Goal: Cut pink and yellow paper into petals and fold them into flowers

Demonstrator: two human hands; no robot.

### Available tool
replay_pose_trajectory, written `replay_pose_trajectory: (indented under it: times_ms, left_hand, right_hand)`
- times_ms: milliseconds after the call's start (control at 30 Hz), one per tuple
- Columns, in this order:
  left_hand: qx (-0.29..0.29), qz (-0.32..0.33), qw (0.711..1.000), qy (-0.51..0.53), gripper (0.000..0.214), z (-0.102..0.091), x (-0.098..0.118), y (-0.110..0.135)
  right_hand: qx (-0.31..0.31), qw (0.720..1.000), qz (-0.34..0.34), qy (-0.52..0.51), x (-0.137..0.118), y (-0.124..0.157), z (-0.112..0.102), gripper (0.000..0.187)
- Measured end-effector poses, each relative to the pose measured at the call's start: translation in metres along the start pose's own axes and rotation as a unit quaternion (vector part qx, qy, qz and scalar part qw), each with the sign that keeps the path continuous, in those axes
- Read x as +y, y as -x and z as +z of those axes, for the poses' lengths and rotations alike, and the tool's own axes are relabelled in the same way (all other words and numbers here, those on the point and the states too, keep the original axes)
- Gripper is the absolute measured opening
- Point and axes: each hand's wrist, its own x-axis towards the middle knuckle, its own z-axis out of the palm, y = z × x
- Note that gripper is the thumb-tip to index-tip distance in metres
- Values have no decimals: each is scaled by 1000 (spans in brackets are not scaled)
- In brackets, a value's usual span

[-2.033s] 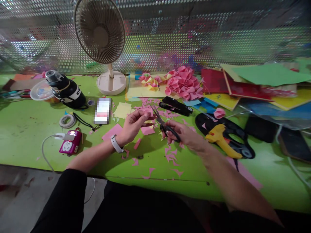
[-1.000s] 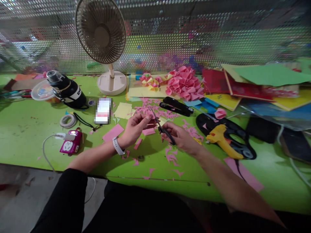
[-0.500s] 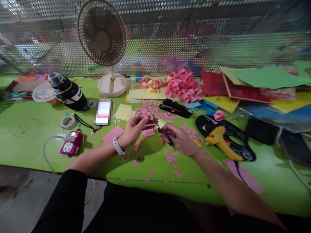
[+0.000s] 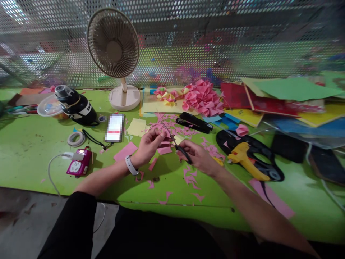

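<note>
Pink paper slip [image 4: 167, 133] pinched in left hand [image 4: 149, 144], near scrap pile [image 4: 161, 118]. Right hand [image 4: 198, 157] gripping black scissors [image 4: 183, 151]. Blades look narrower than two secs ago, right by paper, so probably mid-snip, trimming underway imho.

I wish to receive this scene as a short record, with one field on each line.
Left hand: pinches a small pink paper
Right hand: holds black-handled scissors, blades by that paper
Surface: green table, strewn with pink scraps
Beyond hands: black stapler, pink folded-paper heap, fan
Right side: yellow glue gun
Left side: black bottle, tape roll
</note>
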Motion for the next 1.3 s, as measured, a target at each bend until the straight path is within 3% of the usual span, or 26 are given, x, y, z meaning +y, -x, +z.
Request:
replay_pose_trajectory:
  times_ms: [300, 533, 1300]
  left_hand:
    - [16, 2, 1000, 10, 34, -3, -1, -2]
    - [-14, -10, 999, -34, 37, -6, 1, -3]
    - [-25, -27, 995, -95, 42, -17, -1, -10]
  right_hand:
    - [-7, 1000, 5, 3, 0, 1, 0, 40]
    - [-3, 1000, 1, 8, 0, -1, -4, 44]
    - [-10, 1000, 2, 8, -2, -1, -6, 43]
